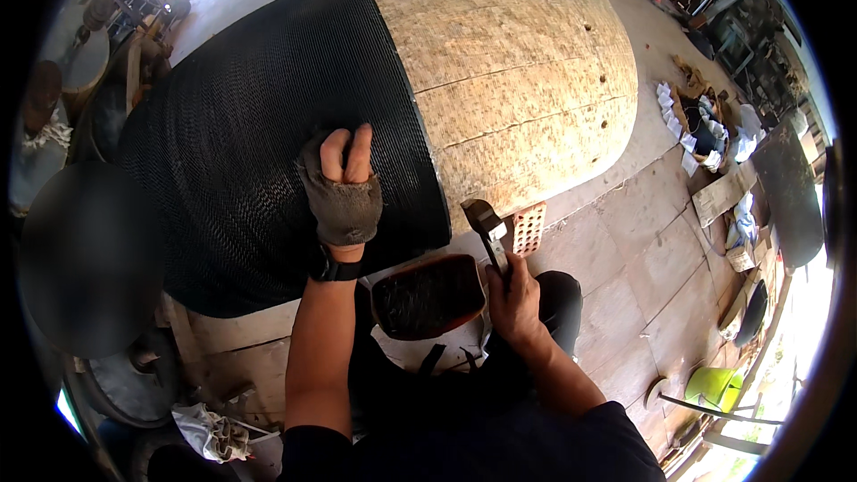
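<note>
At centre, the gloved left hand [341,201] reaches over a black drum [241,116], two fingers slightly apart, others unclear; lower right, the right hand [516,302] clenches a hammer [486,222].

Your gloved left hand [342,196] lies farther, with two bare fingers [360,153] extended; your right hand [515,299] is nearer, curled tightly.

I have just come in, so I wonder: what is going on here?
A person sits at a large barrel-shaped form; black ridged material covers its left part, and the rest is bare and pale. The gloved left hand is at the black material, near its edge. The right hand holds a hammer, its head near that edge. Before the person is a container with dark contents, too unclear to identify.
</note>
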The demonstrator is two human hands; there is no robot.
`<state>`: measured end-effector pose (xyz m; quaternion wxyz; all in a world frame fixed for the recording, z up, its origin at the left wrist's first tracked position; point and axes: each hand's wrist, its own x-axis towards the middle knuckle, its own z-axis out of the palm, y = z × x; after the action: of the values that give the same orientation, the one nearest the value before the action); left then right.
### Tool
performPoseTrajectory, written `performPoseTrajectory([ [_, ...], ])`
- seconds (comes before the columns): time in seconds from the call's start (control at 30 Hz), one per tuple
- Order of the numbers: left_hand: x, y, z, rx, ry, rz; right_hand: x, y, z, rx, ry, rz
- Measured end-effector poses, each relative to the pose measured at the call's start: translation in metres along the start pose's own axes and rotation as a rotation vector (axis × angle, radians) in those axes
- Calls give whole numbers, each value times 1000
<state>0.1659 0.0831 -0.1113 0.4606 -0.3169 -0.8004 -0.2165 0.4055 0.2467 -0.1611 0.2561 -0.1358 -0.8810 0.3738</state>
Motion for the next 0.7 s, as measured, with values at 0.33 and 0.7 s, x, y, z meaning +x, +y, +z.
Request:
performPoseTrajectory([
  [0.33, -17, 48, -22, -330, -88, -75, -21, 11, -8, 2, -74, 139],
  [0.7, -61, 113, -3, -466, -211, -204, -17, 27, -9, 50, -149, 204],
])
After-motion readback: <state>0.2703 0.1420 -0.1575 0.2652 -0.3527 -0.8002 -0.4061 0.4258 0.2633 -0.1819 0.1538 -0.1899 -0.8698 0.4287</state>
